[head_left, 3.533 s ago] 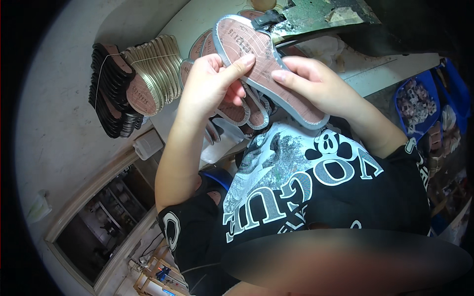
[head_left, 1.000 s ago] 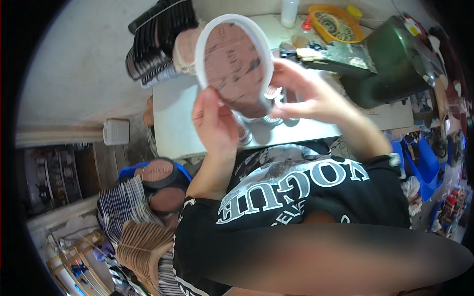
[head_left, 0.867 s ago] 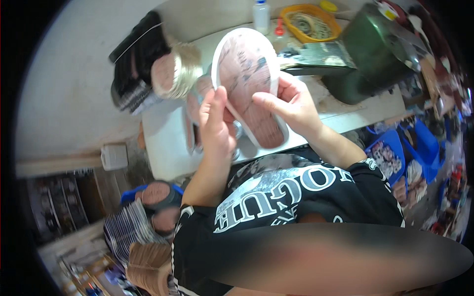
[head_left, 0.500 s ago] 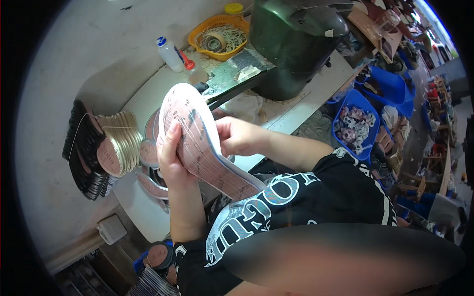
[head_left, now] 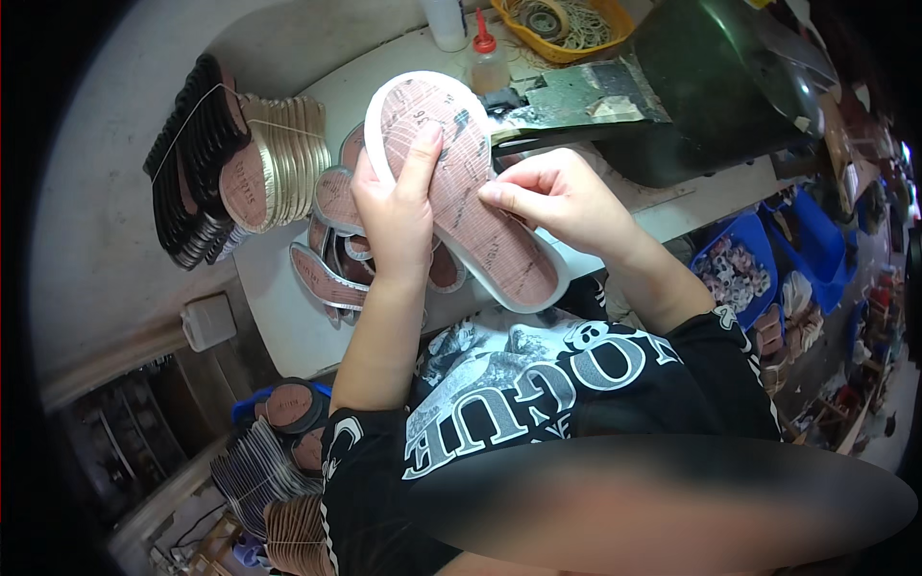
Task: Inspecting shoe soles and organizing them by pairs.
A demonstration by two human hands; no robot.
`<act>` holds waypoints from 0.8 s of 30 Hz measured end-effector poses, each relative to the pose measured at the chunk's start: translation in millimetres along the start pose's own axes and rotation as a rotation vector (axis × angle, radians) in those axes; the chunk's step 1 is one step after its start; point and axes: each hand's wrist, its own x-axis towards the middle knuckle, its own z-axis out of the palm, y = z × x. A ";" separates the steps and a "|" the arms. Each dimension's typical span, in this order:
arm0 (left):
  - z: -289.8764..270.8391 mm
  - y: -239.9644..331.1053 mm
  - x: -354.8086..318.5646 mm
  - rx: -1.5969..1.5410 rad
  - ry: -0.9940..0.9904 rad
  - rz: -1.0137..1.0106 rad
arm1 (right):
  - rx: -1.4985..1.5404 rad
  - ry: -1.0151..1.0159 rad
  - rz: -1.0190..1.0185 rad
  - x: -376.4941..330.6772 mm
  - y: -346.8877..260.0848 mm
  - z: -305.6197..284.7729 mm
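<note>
Two hands hold one shoe sole (head_left: 468,187) up in front of the person's chest, just above the white table (head_left: 279,317). The sole is reddish-brown with a white rim all around it. A moment ago it stood more on its edge, turned to one side; now it lies flatter and faces up, with its round end pointing away from the person. The left hand (head_left: 396,216) is wrapped around the sole's left edge, thumb side hidden behind it, and one finger (head_left: 423,158) is stretched long across the brown face. The right hand (head_left: 557,197) is bent at the sole's right edge, with fingertips (head_left: 492,192) pinching or pressing where the white rim meets the brown part. That looks like pressing the rim down or checking it, so the turn seems to have brought a new bit of the edge under the fingers. Under the sole, on the table, lie more loose soles (head_left: 331,240) in a small pile. To the left of the sole stands a tied stack of soles (head_left: 230,173), dark and tan. Behind the sole are a small glue bottle (head_left: 487,62) with a red tip, a yellow bowl (head_left: 562,29) of bands, and a dark machine (head_left: 711,96).
</note>
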 end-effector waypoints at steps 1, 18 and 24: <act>1.3 1.4 0.8 0.035 0.011 -0.045 | 0.001 -0.004 0.005 2.5 3.1 0.7; 7.1 -34.1 65.1 -0.069 0.032 -0.296 | 0.626 0.086 0.096 -11.4 20.0 -16.7; 8.6 -33.8 81.1 -0.061 0.003 -0.294 | 0.546 -0.024 0.200 -23.4 24.8 -1.0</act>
